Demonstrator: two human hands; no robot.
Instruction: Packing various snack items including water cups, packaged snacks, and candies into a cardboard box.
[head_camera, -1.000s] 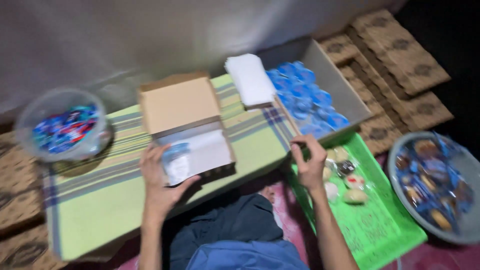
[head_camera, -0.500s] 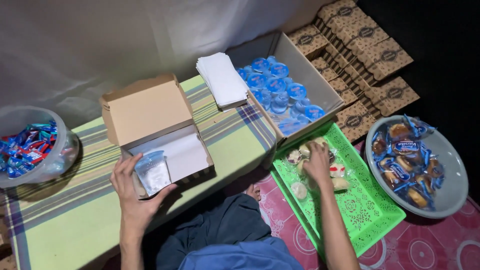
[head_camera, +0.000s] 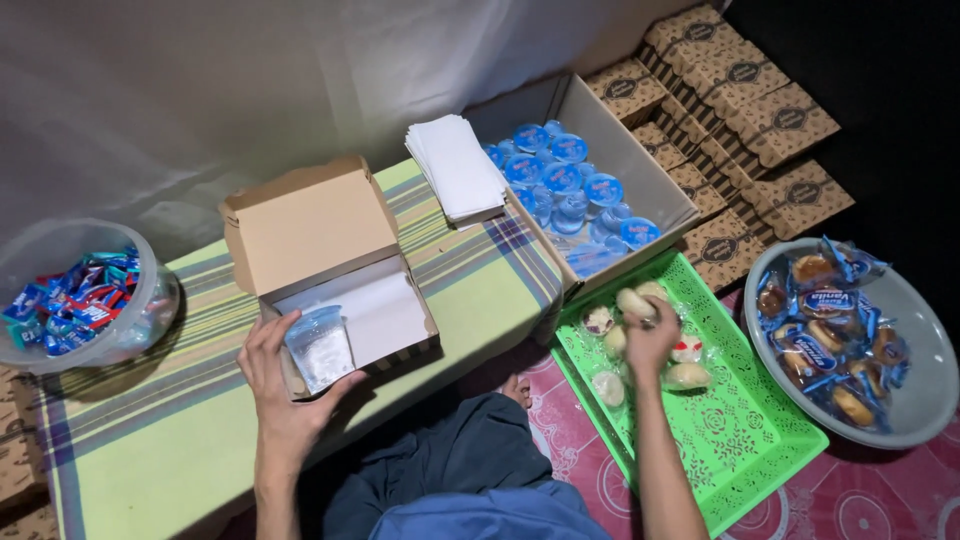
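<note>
Now upright, mouth up, the water cup (head_camera: 320, 347) at the box's (head_camera: 385, 315) near-left corner, grasped by left hand (head_camera: 285, 385); right hand (head_camera: 650, 340), knuckles up, clenched on wrapped bun (head_camera: 634, 302) over green tray (head_camera: 760, 440).

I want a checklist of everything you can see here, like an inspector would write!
Surface: low table under a green striped cloth; pink patterned mat on the floor.
Job's things: open cardboard box with a white liner; clear water cup; wrapped pastry; green tray of wrapped pastries.
Clutter: white paper stack; carton of sealed water cups; candy tub; grey basin of wrapped cakes.
Grippers: left hand holds the cup at the box; right hand grips the pastry over the tray.
Cables: nothing seen.
Surroundings: pale curtain behind; closed patterned boxes stacked to the right.
</note>
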